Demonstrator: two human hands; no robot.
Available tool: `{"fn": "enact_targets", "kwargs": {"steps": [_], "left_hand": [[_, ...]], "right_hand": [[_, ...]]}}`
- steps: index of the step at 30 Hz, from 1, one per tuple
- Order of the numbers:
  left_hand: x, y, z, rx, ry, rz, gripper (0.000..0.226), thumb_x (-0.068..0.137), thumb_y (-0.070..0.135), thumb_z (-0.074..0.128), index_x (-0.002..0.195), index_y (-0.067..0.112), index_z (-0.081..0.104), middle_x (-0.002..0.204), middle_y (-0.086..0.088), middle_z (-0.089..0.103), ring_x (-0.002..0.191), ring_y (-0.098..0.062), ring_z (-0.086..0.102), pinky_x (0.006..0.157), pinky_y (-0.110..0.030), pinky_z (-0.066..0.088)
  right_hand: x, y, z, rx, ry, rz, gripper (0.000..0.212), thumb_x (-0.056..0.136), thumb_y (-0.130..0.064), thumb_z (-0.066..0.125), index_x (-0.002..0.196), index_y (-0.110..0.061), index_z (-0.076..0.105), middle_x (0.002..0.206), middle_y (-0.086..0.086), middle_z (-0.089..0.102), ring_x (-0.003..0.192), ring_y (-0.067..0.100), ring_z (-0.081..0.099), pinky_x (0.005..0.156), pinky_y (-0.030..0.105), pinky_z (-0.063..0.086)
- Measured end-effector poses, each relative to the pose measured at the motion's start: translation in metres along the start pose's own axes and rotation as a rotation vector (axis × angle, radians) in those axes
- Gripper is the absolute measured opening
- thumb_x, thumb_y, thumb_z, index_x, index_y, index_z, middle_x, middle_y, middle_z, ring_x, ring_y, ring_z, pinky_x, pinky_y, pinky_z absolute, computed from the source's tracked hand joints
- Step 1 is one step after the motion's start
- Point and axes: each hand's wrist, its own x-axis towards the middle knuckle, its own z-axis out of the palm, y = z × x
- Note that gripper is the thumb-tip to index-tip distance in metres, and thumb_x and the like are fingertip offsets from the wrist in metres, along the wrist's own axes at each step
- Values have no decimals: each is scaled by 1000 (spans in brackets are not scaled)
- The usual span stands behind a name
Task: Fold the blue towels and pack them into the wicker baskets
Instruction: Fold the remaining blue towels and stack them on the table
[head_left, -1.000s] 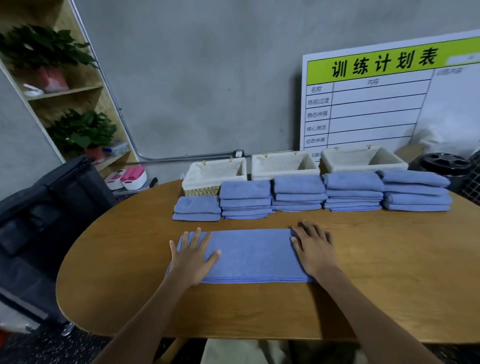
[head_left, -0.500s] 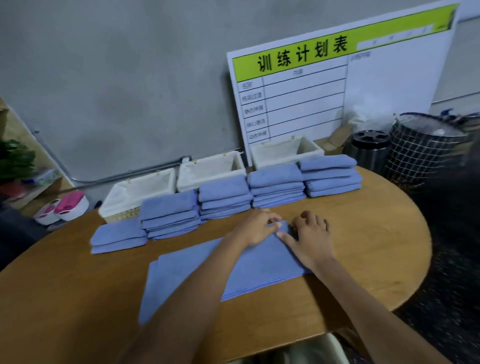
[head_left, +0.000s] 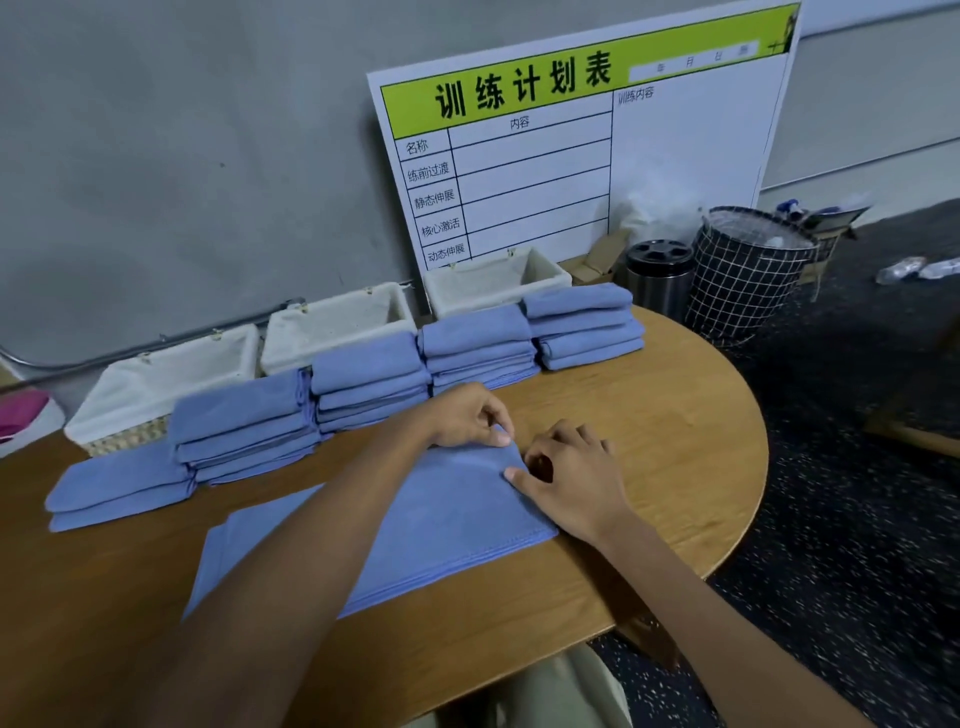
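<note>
A blue towel (head_left: 436, 525), folded into a long strip, lies flat on the wooden table (head_left: 670, 447) in front of me. My left hand (head_left: 470, 415) reaches across and pinches the strip's far right corner. My right hand (head_left: 569, 480) pinches the right edge just below it. Behind the strip stand several stacks of folded blue towels (head_left: 369, 384), the leftmost stack (head_left: 119, 488) lowest. Three white-lined wicker baskets (head_left: 332, 325) stand in a row behind the stacks, with nothing visible inside them.
A white and green planning board (head_left: 587, 150) leans on the grey wall. Right of the table stand a metal canister (head_left: 660, 275) and a black grid-pattern bin (head_left: 743, 270). The table's rounded right edge drops to dark speckled floor.
My view swung right. My left hand crossed from the strip's left end to its right end, and both hands went from lying flat to pinching the right edge.
</note>
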Motion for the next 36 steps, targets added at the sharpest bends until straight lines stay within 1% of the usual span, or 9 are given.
{"fn": "enact_targets", "kwargs": {"steps": [2,6,9,13,15,19,24,31,36], "left_hand": [[-3,0,1,-10,37,12,1,88,23,76,87,22,75,71,-1,61,62,-6,49,65,-27,40],[-12,0,-4,-54,163,29,4,90,16,73,88,19,72,87,10,70,78,0,60,76,-24,47],[-19,-7,-7,-100,265,4,5,89,19,74,88,24,73,96,12,73,94,-4,65,88,-28,50],[-24,-5,-3,-262,361,0,8,92,8,71,96,15,72,100,0,72,65,-2,62,67,-24,54],[-26,-5,-2,-343,380,22,10,93,6,68,101,12,70,102,-9,72,65,-8,66,67,-24,55],[-37,-7,-5,-448,404,-58,15,104,22,52,106,23,67,102,-5,74,73,-14,71,65,-35,46],[-67,3,-34,-623,446,-178,54,106,55,21,111,25,65,95,-7,74,72,-20,69,67,-28,47],[-142,-7,-80,-749,527,-200,69,100,66,12,104,25,67,83,-10,73,58,-18,65,56,-27,39],[-199,-31,-96,-744,602,-209,74,99,68,12,108,20,68,88,-13,73,52,-13,58,51,-23,40]], "right_hand": [[-4,-3,-2,-5,-11,27,40,88,-67,52,94,-30,65,109,-9,51,107,18,42,87,35,29],[-10,-4,-3,38,-41,67,37,90,-60,54,102,-28,67,103,-11,51,107,18,44,83,35,26],[-11,-6,-3,167,-14,90,28,91,-55,57,86,-28,63,88,-10,58,96,17,52,83,37,34],[-12,-18,0,516,56,157,25,89,-46,64,77,-24,59,73,2,67,69,20,63,68,46,51],[-12,-25,2,582,116,147,21,88,-41,67,78,-23,61,72,3,67,67,22,63,63,46,51],[-11,-39,5,617,165,117,14,87,-31,69,77,-24,63,66,2,64,61,26,58,53,41,46],[-12,-69,-4,587,218,60,9,83,-28,71,77,-28,64,59,-1,62,47,15,50,46,31,39],[-17,-147,-6,540,183,-124,22,84,-25,70,68,-36,59,54,-16,56,51,6,52,46,18,29],[-23,-207,15,582,130,-240,12,85,-26,71,76,-28,64,66,-12,62,64,9,60,56,27,44]]}}
